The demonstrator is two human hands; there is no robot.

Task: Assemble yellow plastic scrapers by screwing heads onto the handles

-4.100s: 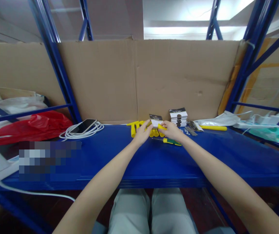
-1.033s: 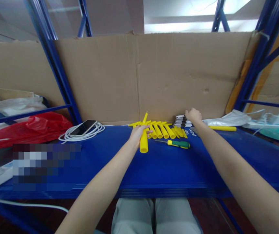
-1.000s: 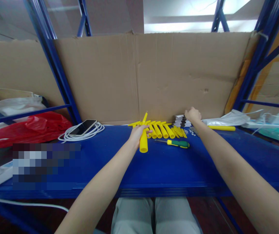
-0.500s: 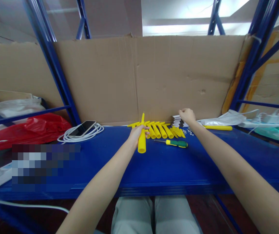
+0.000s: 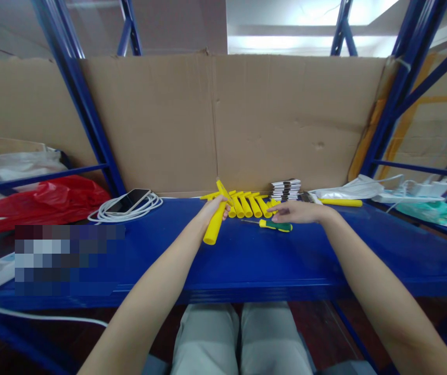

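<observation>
My left hand (image 5: 212, 208) is wrapped round a yellow plastic handle (image 5: 213, 229), hollow at the near end and narrow at the tip, held tilted above the blue shelf. Behind it lies a row of similar yellow handles (image 5: 247, 207). My right hand (image 5: 300, 211) has its fingers stretched out to the left, over small yellow pieces (image 5: 273, 202) that it partly covers. Whether the fingertips touch them I cannot tell. Just below those fingers lies a green and yellow screwdriver (image 5: 278, 226). Behind the hand stands a stack of thin white and dark pieces (image 5: 285, 189).
A phone (image 5: 129, 201) rests on a coiled white cable (image 5: 153, 204) at left, near a red plastic bag (image 5: 43, 203). At right are a white bag (image 5: 358, 187), another yellow handle (image 5: 342, 202) and a power strip (image 5: 410, 197). Cardboard (image 5: 161, 130) walls the back.
My right hand has come down and left from beside the white stack to the small yellow pieces, its fingers now extended. The handle in my left hand has tilted, its near end swinging left.
</observation>
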